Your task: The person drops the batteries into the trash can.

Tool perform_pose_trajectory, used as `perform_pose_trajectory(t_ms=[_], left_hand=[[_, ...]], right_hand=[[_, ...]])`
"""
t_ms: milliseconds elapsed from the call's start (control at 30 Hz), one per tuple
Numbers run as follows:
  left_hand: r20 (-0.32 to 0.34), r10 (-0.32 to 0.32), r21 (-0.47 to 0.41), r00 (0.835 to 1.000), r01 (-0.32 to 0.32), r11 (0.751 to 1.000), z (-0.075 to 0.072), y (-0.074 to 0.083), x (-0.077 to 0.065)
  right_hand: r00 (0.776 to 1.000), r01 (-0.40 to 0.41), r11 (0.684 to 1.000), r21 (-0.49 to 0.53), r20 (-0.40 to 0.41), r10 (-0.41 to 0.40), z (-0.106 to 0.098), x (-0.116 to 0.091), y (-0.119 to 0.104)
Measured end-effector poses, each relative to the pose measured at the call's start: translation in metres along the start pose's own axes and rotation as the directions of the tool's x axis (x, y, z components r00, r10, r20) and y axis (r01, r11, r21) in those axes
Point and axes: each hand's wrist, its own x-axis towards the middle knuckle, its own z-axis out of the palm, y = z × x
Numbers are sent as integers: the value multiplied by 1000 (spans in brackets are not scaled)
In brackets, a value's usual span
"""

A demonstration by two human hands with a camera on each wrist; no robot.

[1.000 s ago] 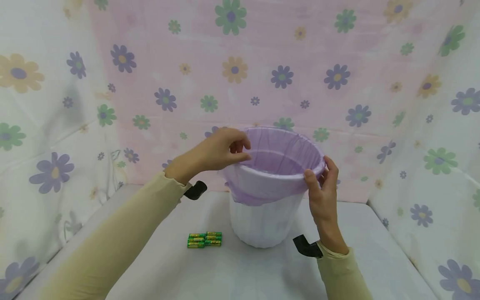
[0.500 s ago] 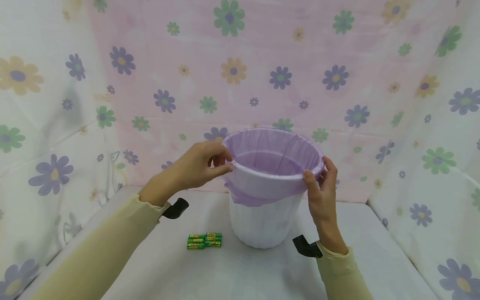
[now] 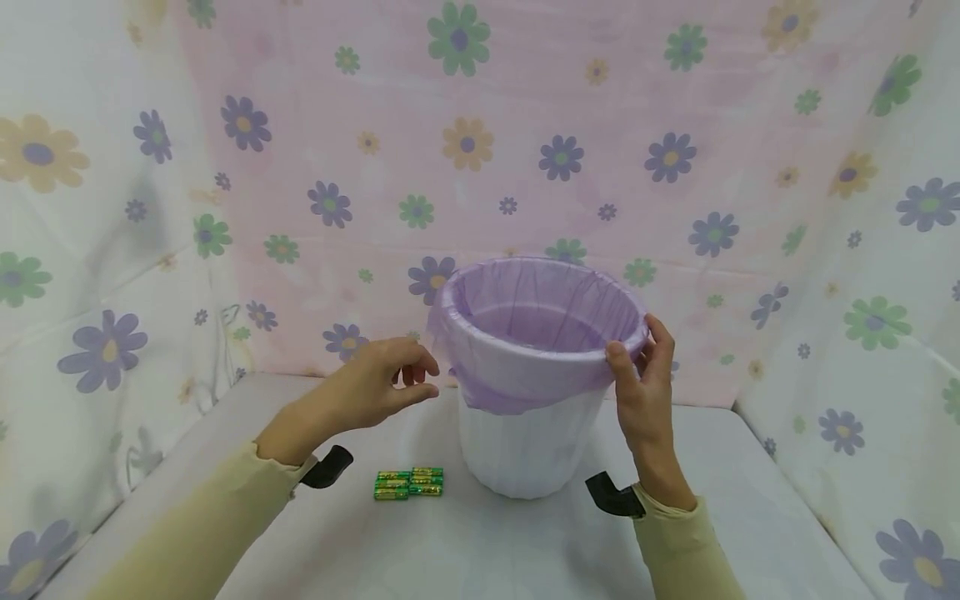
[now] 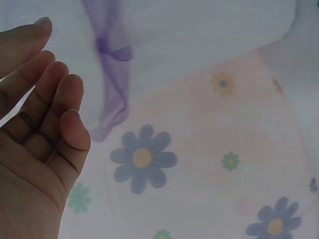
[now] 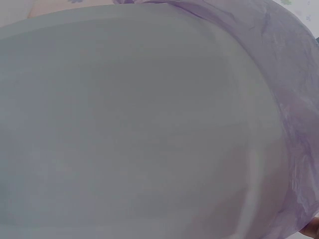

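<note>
We see a white, ribbed plastic bin (image 3: 525,454) standing on the pale tabletop (image 3: 465,550), lined with a translucent purple plastic bag (image 3: 510,393) that folds out over its rim. What counts most, we judge, is the gap on the bin's left: the left hand (image 3: 367,387) hangs just beside the bag's overhang, touching neither bag nor bin, its fingers loosely bent, its thumb apart from them, nothing held. From that hand the lined rim lies to the right and higher up; the bin's long axis runs upright, its round mouth facing up. The right hand (image 3: 647,400) is nearer the rim, pinching it through the bag at its right side, thumb on the near side. Six small green-and-gold cylindrical batteries (image 3: 405,483) lie left of the bin's base, long axes running left to right, below and slightly right of the left hand, the closer of our two.
</note>
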Motion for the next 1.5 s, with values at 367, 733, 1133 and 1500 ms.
perform_pose_trajectory(t_ms=[367, 733, 1133, 1500], left_hand=[[111, -119, 60, 987, 113, 992, 28, -18, -29], [236, -193, 98, 952, 174, 980, 66, -35, -60], [282, -284, 118, 916, 260, 958, 84, -50, -85], [295, -310, 170, 904, 270, 948, 104, -63, -105]], right_hand=[[1000, 4, 1000, -2, 0, -4, 0, 1, 0], [1000, -15, 1000, -24, -4, 15, -1, 1, 2], [1000, -20, 1000, -22, -2, 20, -1, 1, 1], [1000, -22, 999, -27, -4, 22, -1, 0, 1]])
